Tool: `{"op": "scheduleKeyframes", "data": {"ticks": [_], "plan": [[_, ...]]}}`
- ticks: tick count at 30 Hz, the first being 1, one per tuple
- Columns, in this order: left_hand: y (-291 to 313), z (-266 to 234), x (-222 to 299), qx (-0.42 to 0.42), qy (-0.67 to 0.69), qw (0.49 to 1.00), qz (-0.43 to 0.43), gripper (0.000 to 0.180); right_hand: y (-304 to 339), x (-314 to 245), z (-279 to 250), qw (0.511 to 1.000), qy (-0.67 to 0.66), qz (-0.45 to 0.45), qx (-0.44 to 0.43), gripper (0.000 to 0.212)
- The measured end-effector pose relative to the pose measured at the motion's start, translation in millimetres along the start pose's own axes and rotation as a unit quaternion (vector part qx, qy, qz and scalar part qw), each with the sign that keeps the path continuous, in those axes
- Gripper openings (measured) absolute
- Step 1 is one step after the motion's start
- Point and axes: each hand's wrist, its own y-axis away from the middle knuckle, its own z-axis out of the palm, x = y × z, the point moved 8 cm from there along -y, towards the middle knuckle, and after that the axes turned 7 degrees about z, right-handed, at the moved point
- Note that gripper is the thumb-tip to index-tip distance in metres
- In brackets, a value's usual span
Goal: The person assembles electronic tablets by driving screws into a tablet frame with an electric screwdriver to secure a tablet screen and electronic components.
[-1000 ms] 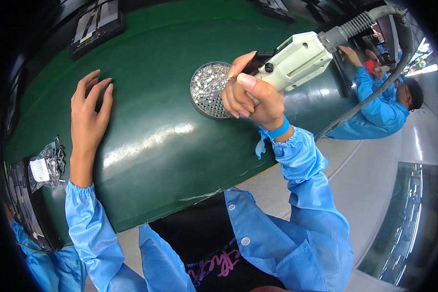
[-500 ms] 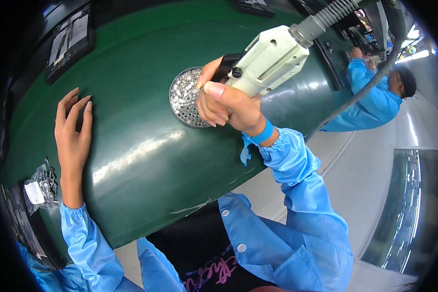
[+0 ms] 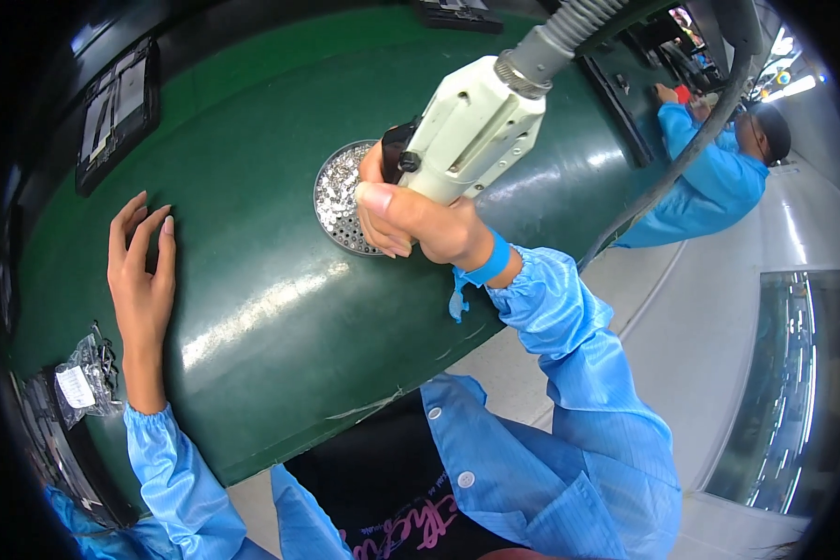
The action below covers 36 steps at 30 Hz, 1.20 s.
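Observation:
My right hand grips a pale, off-white electric screwdriver with a black lever; its tip is hidden behind my fingers. A ribbed grey hose runs from its upper end. Under the tool and my fingers lies a round, dark-rimmed dish with holes in its surface, strewn with small silvery screws. My left hand rests on the green table at the left, its fingers loosely apart and holding nothing.
Beside my left forearm is a clear plastic bag with a white label. Dark device frames stand at the far left and lower left. A thick grey cable hangs at right, near a seated co-worker in blue.
My right hand and the screwdriver have shifted left and slightly down relative to the dish, covering a little more of it. The left hand stays in place on the table.

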Motion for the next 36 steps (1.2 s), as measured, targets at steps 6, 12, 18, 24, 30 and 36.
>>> {"op": "scheduleKeyframes", "data": {"ticks": [6, 12, 18, 24, 30, 36], "plan": [[3.5, -0.5, 2.6, 0.006, 0.013, 1.0, -0.004, 0.019, 2.2, -3.2, 2.1, 1.0, 0.004, 0.014, 0.014, 0.044], [6.5, -6.2, -3.8, 0.027, 0.001, 1.0, 0.005, 0.018, -0.3, -18.5, 3.0, 0.999, -0.004, -0.045, 0.017, 0.043], [-0.3, -19.6, 4.9, 0.053, 0.018, 0.997, 0.052, 0.016, -20.9, -34.5, 9.5, 0.997, -0.029, -0.063, 0.039, 0.032], [11.6, -34.8, 9.4, 0.083, 0.027, 0.994, 0.072, 0.014, -55.2, -47.5, 68.6, 0.996, -0.03, -0.057, 0.056, 0.013], [10.6, -43.9, 25.4, 0.114, 0.042, 0.988, 0.101, 0.015, -73.8, -54.8, 135.7, 0.996, -0.044, -0.071, -0.036, 0.012], [13.1, -50.1, 28.2, 0.123, 0.112, 0.978, 0.128, 0.008, -81.1, -52.9, 158.8, 0.993, -0.07, -0.076, -0.064, 0.014]]}}
